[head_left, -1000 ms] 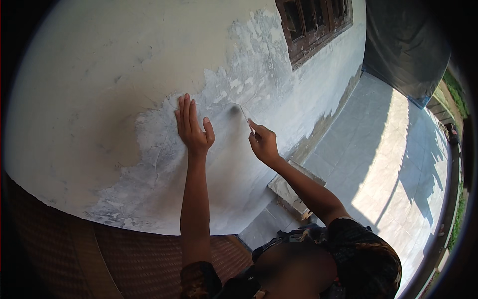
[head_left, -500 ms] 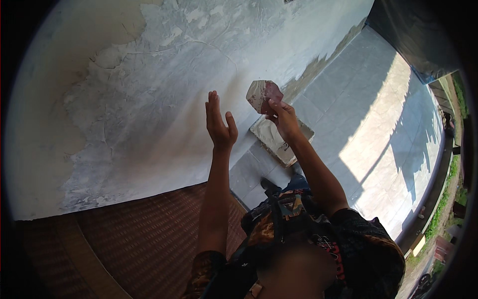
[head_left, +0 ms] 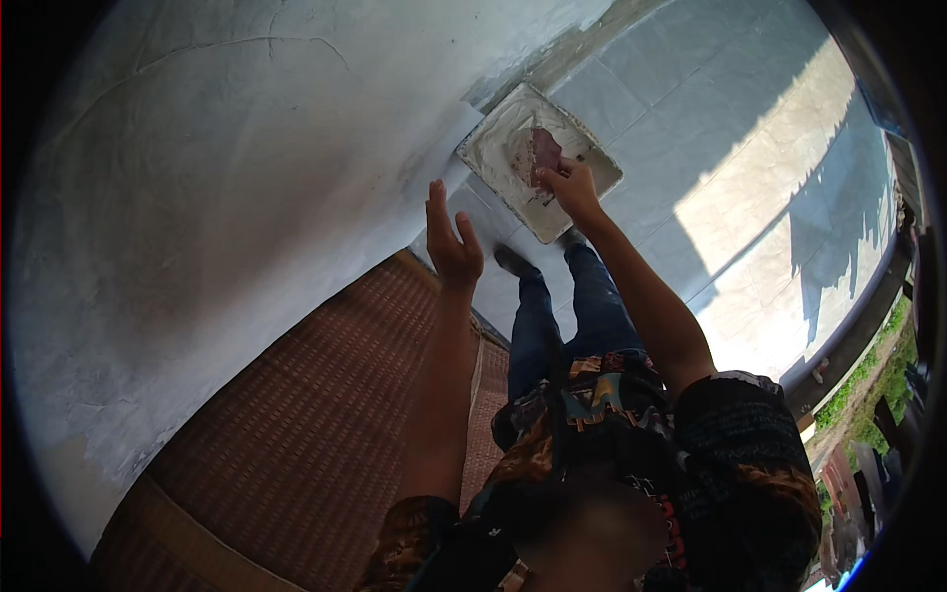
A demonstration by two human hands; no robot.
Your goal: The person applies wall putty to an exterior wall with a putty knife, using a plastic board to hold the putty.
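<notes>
My right hand grips a flat reddish-brown scraper between thumb and fingers. Pale paste smears its left part, which blends with the paste behind it. The scraper is over a shallow rectangular tray on the floor; whether it touches the paste inside, I cannot tell. My left hand is raised with nothing in it, fingers stretched up and thumb apart. It is nearest to the whitish wall and appears not to touch it.
A brown woven panel rises beside my left arm, below the wall. Grey floor tiles extend to the right, with a bright sunlit strip. My feet and jeans are just on the near side of the tray.
My right hand has brought the scraper from in front of the wall down over the tray. The view has tilted lower, showing more of the tray and my legs. My left hand stays raised and open.
</notes>
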